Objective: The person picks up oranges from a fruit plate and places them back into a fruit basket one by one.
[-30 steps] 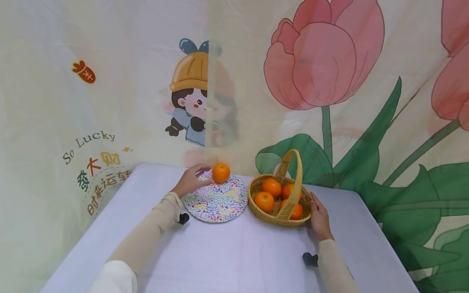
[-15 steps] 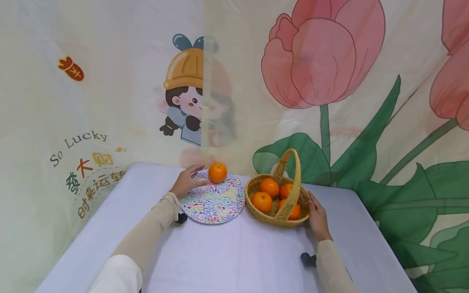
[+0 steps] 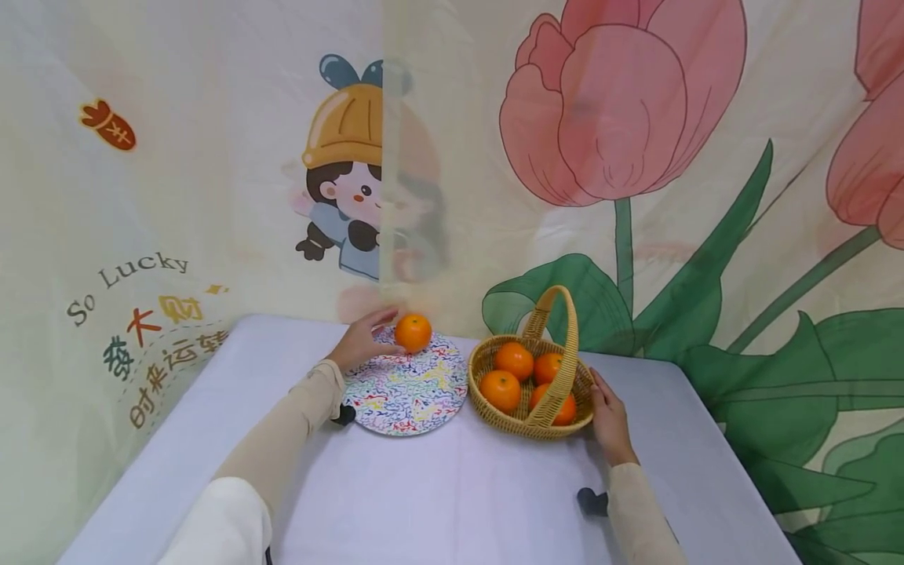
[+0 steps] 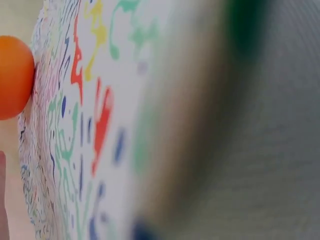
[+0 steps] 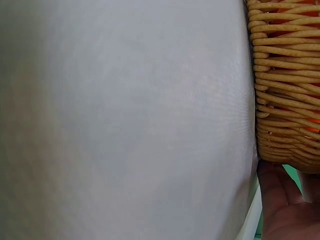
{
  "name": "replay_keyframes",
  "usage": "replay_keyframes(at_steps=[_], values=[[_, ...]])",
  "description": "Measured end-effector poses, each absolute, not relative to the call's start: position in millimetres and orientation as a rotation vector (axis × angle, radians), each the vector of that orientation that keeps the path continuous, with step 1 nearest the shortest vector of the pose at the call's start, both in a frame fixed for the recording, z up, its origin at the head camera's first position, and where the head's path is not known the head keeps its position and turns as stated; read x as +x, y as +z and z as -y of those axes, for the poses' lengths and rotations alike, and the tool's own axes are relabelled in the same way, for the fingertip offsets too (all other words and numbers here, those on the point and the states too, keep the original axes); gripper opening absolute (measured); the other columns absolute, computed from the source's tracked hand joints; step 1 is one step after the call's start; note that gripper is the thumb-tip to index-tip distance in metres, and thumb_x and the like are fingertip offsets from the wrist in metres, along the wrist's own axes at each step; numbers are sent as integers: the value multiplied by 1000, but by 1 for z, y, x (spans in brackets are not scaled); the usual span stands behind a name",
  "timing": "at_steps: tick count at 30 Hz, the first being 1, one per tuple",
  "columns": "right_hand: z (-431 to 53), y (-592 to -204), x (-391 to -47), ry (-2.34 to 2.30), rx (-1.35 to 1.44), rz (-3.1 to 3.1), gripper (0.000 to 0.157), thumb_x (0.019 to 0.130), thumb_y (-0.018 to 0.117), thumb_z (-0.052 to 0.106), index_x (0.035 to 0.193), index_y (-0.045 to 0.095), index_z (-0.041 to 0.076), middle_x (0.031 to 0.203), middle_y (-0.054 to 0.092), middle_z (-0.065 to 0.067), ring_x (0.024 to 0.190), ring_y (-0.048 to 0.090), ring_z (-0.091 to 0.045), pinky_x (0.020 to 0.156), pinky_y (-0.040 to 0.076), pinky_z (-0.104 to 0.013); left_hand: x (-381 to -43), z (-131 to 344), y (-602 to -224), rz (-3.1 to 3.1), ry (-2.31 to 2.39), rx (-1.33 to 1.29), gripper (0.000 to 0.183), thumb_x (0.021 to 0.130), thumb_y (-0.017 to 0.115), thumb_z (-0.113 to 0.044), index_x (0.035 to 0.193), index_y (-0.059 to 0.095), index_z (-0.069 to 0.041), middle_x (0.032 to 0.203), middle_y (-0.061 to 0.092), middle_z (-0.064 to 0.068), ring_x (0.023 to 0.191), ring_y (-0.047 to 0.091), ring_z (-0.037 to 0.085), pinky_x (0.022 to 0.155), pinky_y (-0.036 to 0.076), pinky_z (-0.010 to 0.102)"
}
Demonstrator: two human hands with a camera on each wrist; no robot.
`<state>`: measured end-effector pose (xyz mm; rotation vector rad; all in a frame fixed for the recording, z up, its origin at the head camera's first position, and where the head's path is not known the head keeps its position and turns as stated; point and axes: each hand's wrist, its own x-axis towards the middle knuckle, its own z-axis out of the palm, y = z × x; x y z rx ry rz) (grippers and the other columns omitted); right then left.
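An orange (image 3: 413,333) sits on a round plate (image 3: 417,412) covered in coloured squiggles. My left hand (image 3: 362,343) is at its left side, fingers and thumb spread around it. In the left wrist view the orange (image 4: 15,77) rests on the plate (image 4: 100,145), with a gap between it and the one finger showing at the edge. My right hand (image 3: 613,420) touches the right end of a woven basket (image 3: 519,425) that holds several oranges (image 3: 500,391). In the right wrist view the fingers of that hand (image 5: 290,215) lie against the basket's wall (image 5: 287,90).
A white cloth covers the table (image 3: 438,502). Right behind its back edge hangs a printed curtain (image 3: 452,306). The basket's tall handle (image 3: 565,353) arches above the oranges. Plate and basket stand close together.
My left hand has come closer to the orange on the plate. The right hand stays against the basket. The head view has shifted, so everything appears slightly further left.
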<state>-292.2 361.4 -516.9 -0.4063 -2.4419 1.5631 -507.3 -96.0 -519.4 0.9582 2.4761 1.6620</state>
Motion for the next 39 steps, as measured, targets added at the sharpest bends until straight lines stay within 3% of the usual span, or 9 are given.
replay_keyframes(at_steps=[8,16,25,33,39], values=[[-365,-516,-292,1561,-418,2422,54,107,28,41,156,24,19,160,20,-4,147,12,-26,117,14,-49,-512,83,-500,-2456,1600,1026,85,75,86,-18,147,42,-7,148,43,10,131,45,36,107,34,53],[-365,-518,-294,1554,-413,2435,51,107,28,36,155,25,19,160,20,-1,147,13,-24,118,14,-46,-517,75,-514,-2457,1541,986,85,74,87,-23,146,43,-6,147,44,12,130,45,34,107,36,50],[-362,-519,-295,1582,-418,2425,51,107,28,37,155,26,19,160,22,-1,147,14,-23,117,15,-46,-525,61,-527,-2560,1468,905,90,67,88,-46,143,48,-21,144,43,3,120,49,30,104,39,52],[-360,-518,-295,1596,-426,2415,51,107,30,36,155,26,20,159,23,-2,147,15,-23,117,17,-46,-522,48,-529,-2589,1496,837,83,71,88,-35,143,47,-25,140,45,2,116,49,29,102,41,53],[-361,-517,-294,1594,-451,2425,50,107,29,38,155,26,23,160,23,-2,147,15,-23,117,16,-47,-521,43,-532,-2600,1537,840,79,71,88,-31,140,50,-21,137,47,4,114,50,30,101,41,54]])
